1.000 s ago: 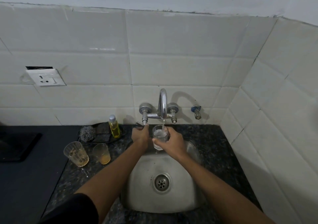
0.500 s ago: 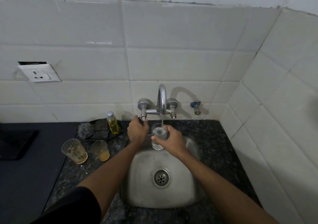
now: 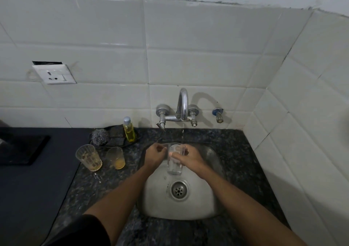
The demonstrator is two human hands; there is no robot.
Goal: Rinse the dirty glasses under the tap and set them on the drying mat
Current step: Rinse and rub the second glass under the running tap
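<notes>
My right hand [image 3: 188, 157] grips a clear glass [image 3: 174, 165] upright over the steel sink [image 3: 211, 204]. A thin stream falls from the tap [image 3: 182, 104] just behind the glass rim. My left hand [image 3: 154, 155] is at the glass's left rim, fingers touching it; whether it grips is unclear. Two dirty glasses stand on the counter to the left: a ribbed one [image 3: 89, 158] and a smaller one [image 3: 115, 158] with orange dregs. A dark mat [image 3: 24, 149] lies at far left.
A yellow soap bottle [image 3: 129, 129], a steel scourer [image 3: 100, 136] and a dark sponge sit on a dish behind the dirty glasses. The dark speckled counter [image 3: 239, 151] surrounds the sink. Tiled walls close the back and right. A wall socket [image 3: 54, 74] is at upper left.
My left hand has left the tap's left handle and come down to the glass rim. The glass has dropped lower over the sink, and the stream now falls behind its rim.
</notes>
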